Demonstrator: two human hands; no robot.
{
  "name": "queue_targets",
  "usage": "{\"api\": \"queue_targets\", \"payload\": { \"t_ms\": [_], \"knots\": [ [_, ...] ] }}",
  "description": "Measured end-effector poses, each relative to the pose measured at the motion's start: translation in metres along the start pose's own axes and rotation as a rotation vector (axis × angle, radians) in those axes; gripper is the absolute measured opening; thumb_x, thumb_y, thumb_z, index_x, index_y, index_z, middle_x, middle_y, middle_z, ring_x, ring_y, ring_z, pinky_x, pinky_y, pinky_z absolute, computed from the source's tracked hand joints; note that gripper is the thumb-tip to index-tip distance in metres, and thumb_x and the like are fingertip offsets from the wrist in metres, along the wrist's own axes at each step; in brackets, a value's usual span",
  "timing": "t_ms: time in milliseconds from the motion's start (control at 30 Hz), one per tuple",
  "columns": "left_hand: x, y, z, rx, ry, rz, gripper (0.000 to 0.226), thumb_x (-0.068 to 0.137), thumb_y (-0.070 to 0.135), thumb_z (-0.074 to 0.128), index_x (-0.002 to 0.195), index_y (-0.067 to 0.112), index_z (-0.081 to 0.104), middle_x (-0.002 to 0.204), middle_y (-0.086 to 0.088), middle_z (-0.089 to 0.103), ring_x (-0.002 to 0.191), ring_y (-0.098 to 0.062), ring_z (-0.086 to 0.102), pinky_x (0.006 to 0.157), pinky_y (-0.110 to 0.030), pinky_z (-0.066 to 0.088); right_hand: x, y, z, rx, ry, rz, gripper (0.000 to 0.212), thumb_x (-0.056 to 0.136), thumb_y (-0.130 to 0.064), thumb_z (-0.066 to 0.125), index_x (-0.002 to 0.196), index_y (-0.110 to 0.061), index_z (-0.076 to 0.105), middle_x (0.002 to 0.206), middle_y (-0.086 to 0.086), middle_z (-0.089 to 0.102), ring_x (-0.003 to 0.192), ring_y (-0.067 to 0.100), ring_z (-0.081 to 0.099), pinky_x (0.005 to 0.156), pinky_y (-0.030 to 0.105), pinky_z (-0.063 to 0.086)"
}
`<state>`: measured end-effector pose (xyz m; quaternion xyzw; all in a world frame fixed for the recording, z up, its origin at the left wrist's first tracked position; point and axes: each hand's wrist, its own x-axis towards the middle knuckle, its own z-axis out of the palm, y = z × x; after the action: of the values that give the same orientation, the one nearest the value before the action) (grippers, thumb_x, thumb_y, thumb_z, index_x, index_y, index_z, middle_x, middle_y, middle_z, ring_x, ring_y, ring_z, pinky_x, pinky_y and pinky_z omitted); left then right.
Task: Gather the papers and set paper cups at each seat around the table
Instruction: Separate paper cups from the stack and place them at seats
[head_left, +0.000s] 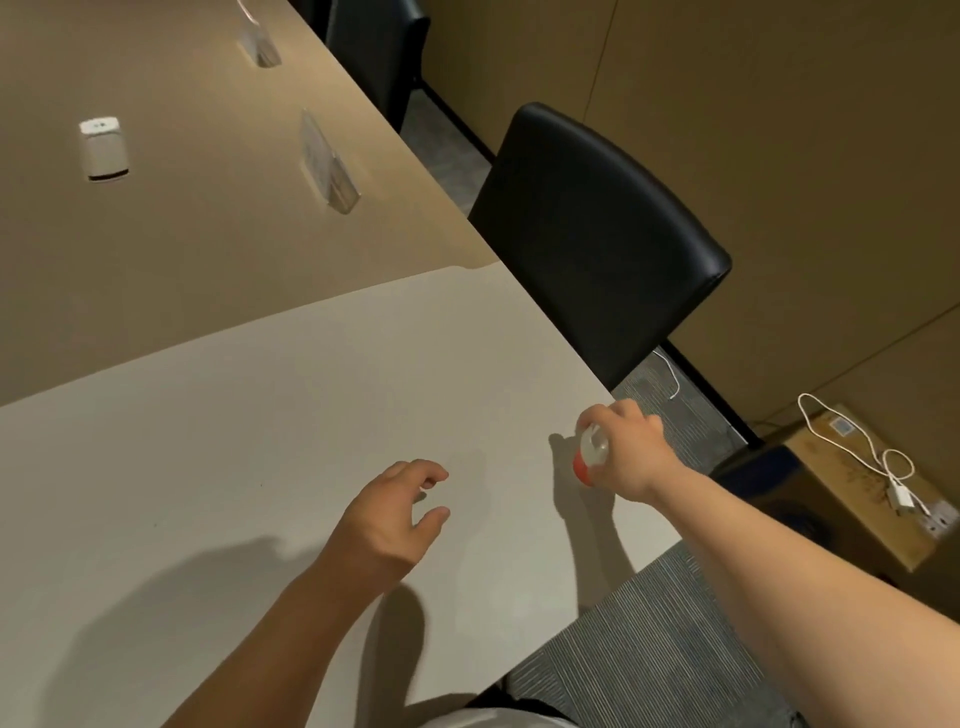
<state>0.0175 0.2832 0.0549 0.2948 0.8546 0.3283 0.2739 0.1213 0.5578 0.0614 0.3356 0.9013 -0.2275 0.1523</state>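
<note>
Right hand: the right hand (628, 449) has its fingers curled round a cup (589, 451), gripping it near the tabletop's right edge, close to the near right corner.
Left hand: the left hand (395, 512) hovers over the tabletop (260, 441) with fingers loosely curled and apart, holding nothing.
Cup: white with a red band or base; partly hidden by the fingers. It tilts, mouth towards the far side. Whether its base touches the tabletop cannot be told.
Key relation: the cup sits in the right hand, just inside the right edge, in front of the nearest chair (597, 244). That chair is tucked against the right edge, beyond the hand. The left hand lies well to the left of the cup, so the right hand is the nearer one by far.
Likely step: setting the cup down at this seat, judging by its place beside the chair.
Papers: none in view.
Counts: one cup; two hands; two dark chairs along the right edge, the second chair (374, 47) farther off; two clear stands (327, 163) on the far tabletop; one small white device (103, 148) there.
Floor: a box (857, 483) with a white cable (857, 441) on it, right of the tabletop.
</note>
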Motion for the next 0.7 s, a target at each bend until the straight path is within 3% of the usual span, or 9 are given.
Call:
{"api": "queue_targets", "payload": {
  "t_ms": [133, 267, 333, 400, 567, 633, 700],
  "knots": [
    [-0.003, 0.010, -0.010, 0.079, -0.126, 0.007, 0.063, 0.086, 0.037, 0.069, 0.142, 0.032, 0.042, 0.143, 0.011, 0.049, 0.128, -0.008, 0.052, 0.109, -0.029, 0.041, -0.026, -0.017, -0.005, 0.389, -0.115, -0.090, 0.048, 0.068, -0.017, 0.080, 0.106, -0.036, 0.058, 0.118, 0.006, 0.051, 0.104, 0.024, 0.056, 0.074, 0.028, 0.051],
    [-0.001, 0.043, -0.018, 0.056, -0.234, 0.129, 0.088, 0.076, 0.050, 0.075, 0.149, 0.041, 0.027, 0.154, 0.016, 0.036, 0.137, -0.008, 0.043, 0.109, -0.035, 0.044, -0.062, -0.035, -0.019, 0.617, -0.175, -0.173, 0.058, 0.068, -0.020, 0.081, 0.116, -0.038, 0.054, 0.123, -0.003, 0.054, 0.109, 0.018, 0.055, 0.089, 0.034, 0.054],
    [0.003, 0.064, -0.020, 0.078, -0.235, 0.196, 0.094, 0.071, 0.055, 0.076, 0.148, 0.044, 0.024, 0.149, 0.019, 0.039, 0.130, -0.008, 0.048, 0.101, -0.032, 0.050, -0.076, -0.041, -0.027, 0.678, -0.177, -0.214, 0.065, 0.066, -0.030, 0.084, 0.120, -0.040, 0.050, 0.125, -0.006, 0.054, 0.113, 0.019, 0.055, 0.095, 0.038, 0.053],
    [0.004, 0.088, -0.019, 0.090, -0.248, 0.256, 0.093, 0.067, 0.059, 0.076, 0.145, 0.048, 0.025, 0.141, 0.020, 0.046, 0.118, -0.006, 0.054, 0.095, -0.031, 0.054, -0.092, -0.039, -0.039, 0.760, -0.164, -0.243, 0.068, 0.066, -0.032, 0.086, 0.123, -0.038, 0.049, 0.124, -0.002, 0.055, 0.110, 0.021, 0.058, 0.091, 0.039, 0.056],
    [0.011, 0.135, -0.012, 0.017, -0.236, 0.350, 0.071, 0.066, 0.060, 0.074, 0.127, 0.055, 0.038, 0.114, 0.023, 0.060, 0.098, -0.006, 0.063, 0.082, -0.033, 0.060, -0.115, -0.021, -0.069, 0.864, -0.040, -0.270, 0.065, 0.073, -0.031, 0.084, 0.126, -0.033, 0.047, 0.132, -0.005, 0.052, 0.118, 0.013, 0.059, 0.095, 0.041, 0.056],
    [0.019, 0.154, -0.005, -0.008, -0.186, 0.372, 0.067, 0.065, 0.061, 0.074, 0.124, 0.053, 0.042, 0.109, 0.022, 0.063, 0.094, -0.006, 0.065, 0.080, -0.034, 0.060, -0.118, -0.006, -0.083, 0.815, 0.109, -0.262, 0.052, 0.076, -0.037, 0.080, 0.120, -0.029, 0.052, 0.129, -0.007, 0.055, 0.122, 0.009, 0.056, 0.097, 0.043, 0.055],
    [0.030, 0.175, 0.005, -0.030, -0.124, 0.388, 0.066, 0.063, 0.061, 0.075, 0.122, 0.052, 0.045, 0.105, 0.020, 0.064, 0.091, -0.005, 0.065, 0.078, -0.037, 0.059, -0.121, 0.012, -0.103, 0.746, 0.245, -0.258, 0.026, 0.085, -0.031, 0.073, 0.108, -0.025, 0.063, 0.118, -0.004, 0.063, 0.113, 0.009, 0.061, 0.095, 0.043, 0.054]
  ]
}}
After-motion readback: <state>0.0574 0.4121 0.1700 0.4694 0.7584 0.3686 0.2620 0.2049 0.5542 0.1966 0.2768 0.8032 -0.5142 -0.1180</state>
